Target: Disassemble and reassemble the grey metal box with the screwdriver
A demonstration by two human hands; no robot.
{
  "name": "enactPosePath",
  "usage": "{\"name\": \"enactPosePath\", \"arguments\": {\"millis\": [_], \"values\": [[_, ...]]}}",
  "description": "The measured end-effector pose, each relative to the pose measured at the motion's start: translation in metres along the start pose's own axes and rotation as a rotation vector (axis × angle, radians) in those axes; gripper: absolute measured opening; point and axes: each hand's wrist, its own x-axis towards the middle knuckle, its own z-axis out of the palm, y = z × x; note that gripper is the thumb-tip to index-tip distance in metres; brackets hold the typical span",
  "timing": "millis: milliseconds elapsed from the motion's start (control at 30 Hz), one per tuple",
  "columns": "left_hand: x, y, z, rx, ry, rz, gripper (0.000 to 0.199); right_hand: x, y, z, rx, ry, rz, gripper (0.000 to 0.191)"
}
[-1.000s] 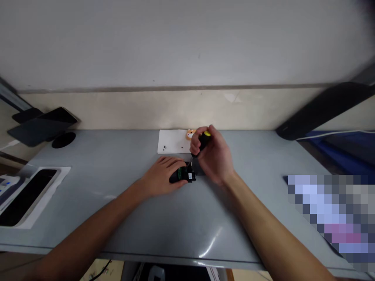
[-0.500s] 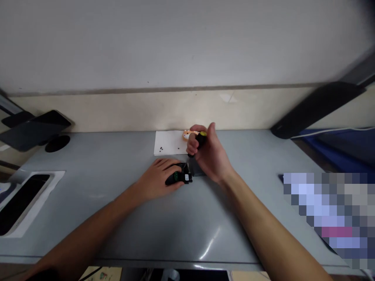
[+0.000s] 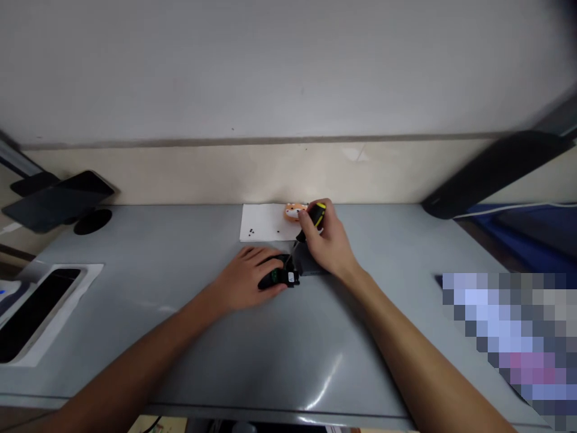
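Note:
Between the fingers and thumb of my left hand [image 3: 246, 276] is a black mouse-shaped device [image 3: 267, 279] with green marks and a small white label; it is pressed to the table. My right hand [image 3: 332, 243] grips a screwdriver [image 3: 318, 211] with a black and yellow handle. Its thin shaft slants down to the left, and the tip reaches the right part of the device. Whether it sits on a screw is too small to tell. A dark flat box-like thing [image 3: 311, 264] lies beneath my right hand, partly hidden by it.
Behind my hands, white paper [image 3: 265, 216] carries several tiny dark pieces [image 3: 251, 232] and an orange-and-white animal figure [image 3: 295, 211]. A phone [image 3: 42, 307] lies at left on paper; a dark screen on a stand [image 3: 61, 201] is behind it. A black column [image 3: 487, 177] leans at right.
My right hand has turned over on the screwdriver handle: its thumb, raised before, now lies against the handle. My left hand still holds the device. The view has shifted slightly.

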Motion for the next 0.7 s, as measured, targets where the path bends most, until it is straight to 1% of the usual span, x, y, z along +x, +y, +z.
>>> {"name": "enactPosePath", "arguments": {"millis": [33,100,200,267,300,400,533,700], "values": [[0.000,0.000,0.000,0.001,0.005,0.003,0.026,0.001,0.003,-0.001,-0.066,0.011,0.014,0.033],[0.000,-0.001,0.001,-0.001,0.007,0.010,0.025,0.003,0.010,-0.002,-0.104,0.059,0.027,0.036],[-0.001,-0.001,0.002,-0.005,0.003,0.005,0.026,0.007,0.017,0.000,0.014,0.206,0.065,0.038],[-0.001,0.000,0.002,-0.008,0.002,0.001,0.027,0.010,0.020,0.002,0.097,0.292,0.142,0.040],[-0.001,0.000,0.002,-0.009,0.000,-0.001,0.027,0.011,0.020,0.002,0.118,0.310,0.183,0.040],[-0.002,0.001,0.001,-0.014,-0.004,-0.006,0.026,0.013,0.022,0.001,0.115,0.291,0.238,0.042],[-0.002,0.001,0.002,-0.016,-0.002,-0.010,0.026,0.015,0.025,-0.005,0.056,0.255,0.196,0.043],[-0.002,-0.001,0.004,-0.039,0.017,-0.003,0.027,0.018,0.029,-0.016,-0.016,0.256,0.207,0.042]]}}
